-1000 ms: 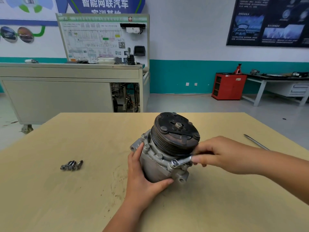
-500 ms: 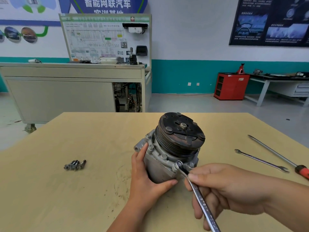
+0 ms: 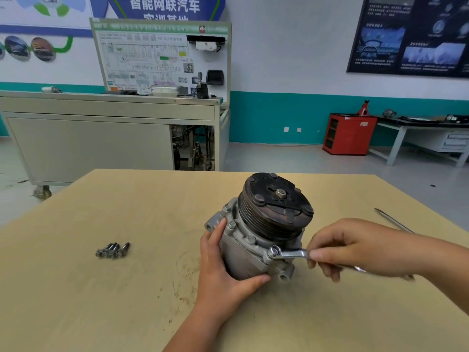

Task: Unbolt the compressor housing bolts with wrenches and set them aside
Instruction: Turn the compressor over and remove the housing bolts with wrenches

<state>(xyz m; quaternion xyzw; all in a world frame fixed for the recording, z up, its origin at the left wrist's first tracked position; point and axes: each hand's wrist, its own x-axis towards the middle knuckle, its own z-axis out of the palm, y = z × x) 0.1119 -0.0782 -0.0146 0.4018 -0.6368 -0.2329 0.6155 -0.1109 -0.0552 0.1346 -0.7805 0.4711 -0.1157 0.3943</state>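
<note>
Workshop wall banner at upper centre reads "智能网联汽车"; below it, a cluster of loose bolts lies left of centre on the plywood table. At centre the left hand wraps the compressor, a heavy, rigid casting best braced by its body. The right hand pinches a slim wrench seated on a flange bolt.

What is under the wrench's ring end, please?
The ring of the wrench sits over a bolt head on the compressor flange. The ring covers most of it; the shank is hidden inside the housing.
</note>
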